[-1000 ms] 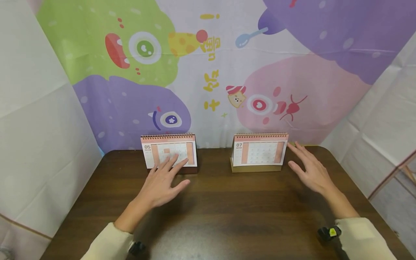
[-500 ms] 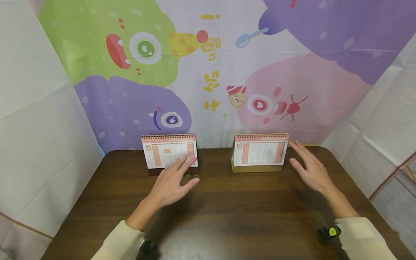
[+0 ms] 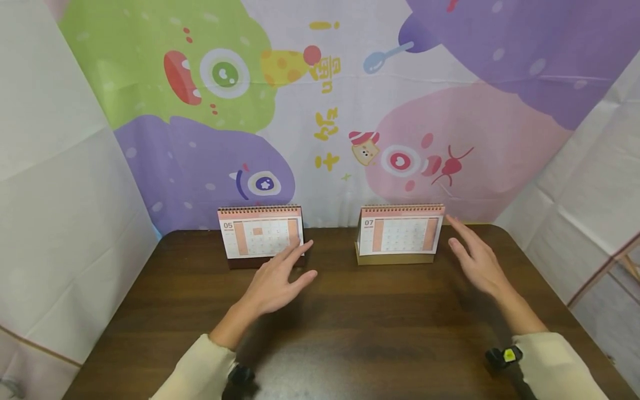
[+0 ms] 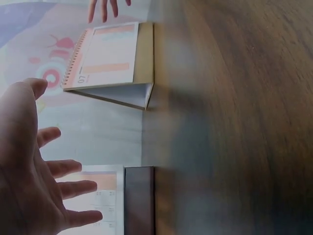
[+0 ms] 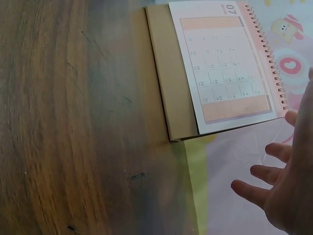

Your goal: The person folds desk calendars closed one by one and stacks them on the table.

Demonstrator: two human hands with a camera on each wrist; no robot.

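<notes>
Two spiral-bound desk calendars stand upright near the back of the table. The left calendar [image 3: 260,236], marked 05, has a dark brown base; the right calendar [image 3: 400,236], marked 07, has a tan base. My left hand [image 3: 275,283] hovers in front of the left calendar's lower right corner, its fingers spread and holding nothing. To the right of the 07 calendar is my right hand [image 3: 480,266], with fingers extended and nothing in it. In the right wrist view, its fingers [image 5: 252,193] appear apart from that calendar [image 5: 227,68].
The dark wooden table [image 3: 340,333] has rounded back corners. Behind it hangs a cartoon-printed cloth [image 3: 325,194], close to the calendars' backs. Pale sheets [image 3: 55,194] wall in the left and right sides.
My left hand has moved rightward across the front of the 05 calendar, uncovering more of its page. The right hand has shifted only slightly. Both calendars stay in place.
</notes>
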